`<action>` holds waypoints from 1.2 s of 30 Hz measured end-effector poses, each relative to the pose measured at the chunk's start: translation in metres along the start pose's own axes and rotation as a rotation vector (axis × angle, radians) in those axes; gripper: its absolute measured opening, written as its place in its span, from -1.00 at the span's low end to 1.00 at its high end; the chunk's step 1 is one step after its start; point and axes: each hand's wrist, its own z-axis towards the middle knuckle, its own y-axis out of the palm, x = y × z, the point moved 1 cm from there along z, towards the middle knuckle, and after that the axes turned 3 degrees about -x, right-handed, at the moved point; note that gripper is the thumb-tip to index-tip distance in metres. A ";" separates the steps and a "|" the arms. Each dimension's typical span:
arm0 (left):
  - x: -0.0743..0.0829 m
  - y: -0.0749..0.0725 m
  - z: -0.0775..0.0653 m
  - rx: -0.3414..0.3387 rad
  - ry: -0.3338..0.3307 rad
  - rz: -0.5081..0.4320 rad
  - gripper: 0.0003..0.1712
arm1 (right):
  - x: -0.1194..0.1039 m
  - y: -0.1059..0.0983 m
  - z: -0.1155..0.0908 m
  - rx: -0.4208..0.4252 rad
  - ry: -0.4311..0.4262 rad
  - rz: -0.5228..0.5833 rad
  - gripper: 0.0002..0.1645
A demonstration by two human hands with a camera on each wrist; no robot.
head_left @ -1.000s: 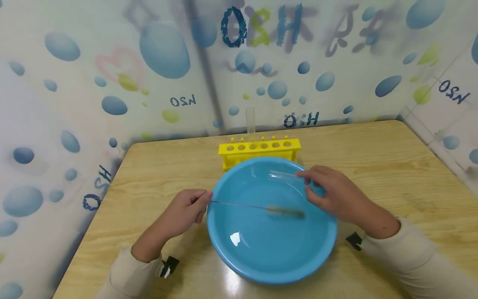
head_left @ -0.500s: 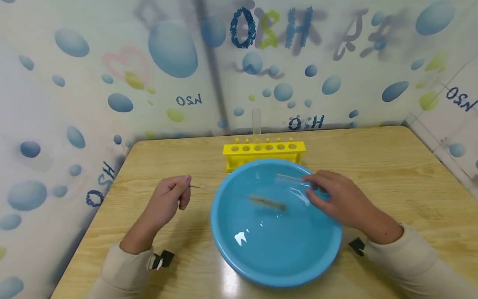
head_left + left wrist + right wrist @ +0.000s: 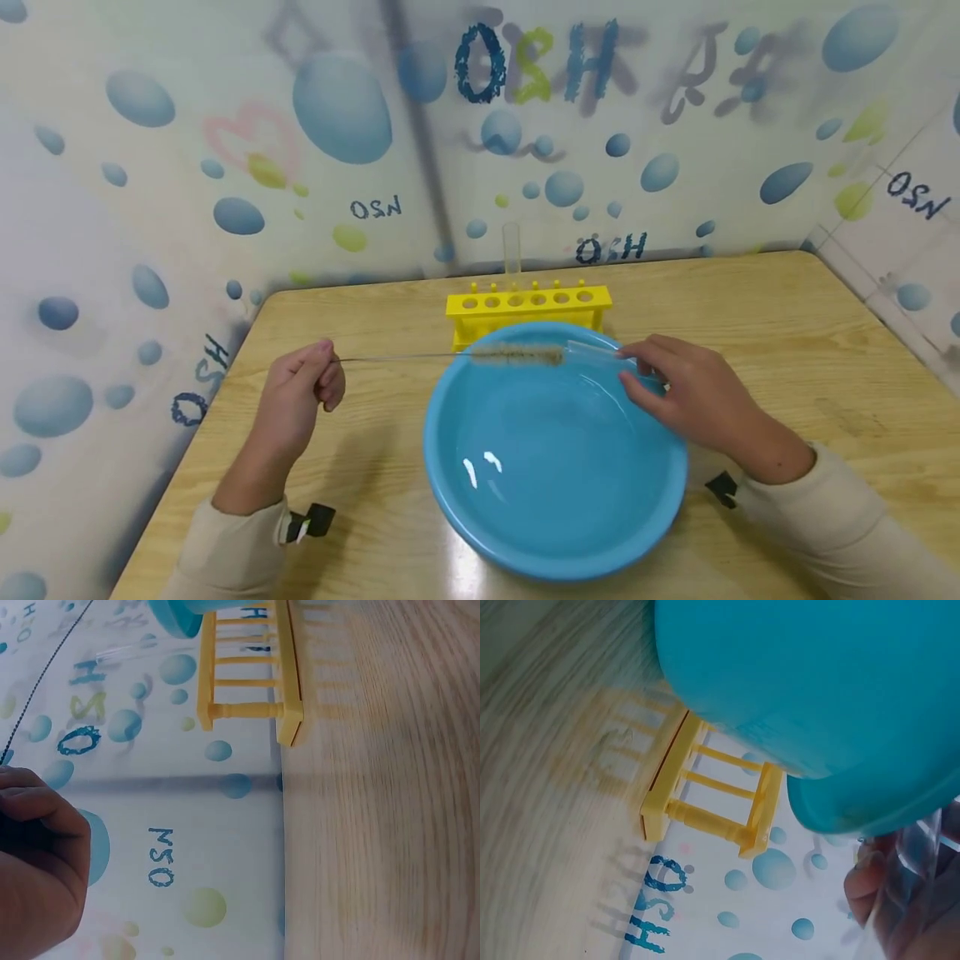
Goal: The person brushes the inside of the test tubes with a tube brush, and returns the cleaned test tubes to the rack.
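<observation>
My left hand (image 3: 294,404) pinches the thin wire handle of a test tube brush (image 3: 517,355) to the left of a blue basin (image 3: 437,467). The brush lies nearly level, its tan bristles above the basin's far side and their tip right at the mouth of a clear test tube (image 3: 588,350). My right hand (image 3: 690,392) holds that tube between thumb and fingers over the basin's far right rim. Twisted wire (image 3: 49,671) runs up from the curled fingers in the left wrist view. In the right wrist view the tube (image 3: 911,877) crosses the right hand's fingers.
Behind the basin stands a yellow test tube rack (image 3: 528,302), with another clear tube (image 3: 512,250) upright in it. Light reflects off the water in the basin. The wooden table (image 3: 772,333) meets a bubble-patterned wall covering (image 3: 420,167) at the back.
My left hand has moved left and drawn the brush with it, raising the bristles from the basin's middle to the tube's mouth. The right hand has stayed nearly in place with the tube.
</observation>
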 end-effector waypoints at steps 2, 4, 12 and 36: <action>0.000 -0.001 -0.001 0.004 -0.002 -0.026 -0.40 | 0.001 -0.001 0.001 -0.005 0.008 -0.011 -0.66; 0.000 -0.001 -0.002 0.003 -0.003 -0.034 -0.40 | 0.001 -0.001 0.001 -0.016 0.013 -0.018 -0.66; 0.002 0.000 -0.004 -0.012 -0.003 -0.041 -0.39 | 0.000 -0.001 0.003 -0.052 0.008 -0.032 -0.67; 0.003 0.003 -0.004 0.011 0.284 0.242 -0.54 | 0.002 -0.010 -0.005 -0.080 -0.121 0.081 -0.76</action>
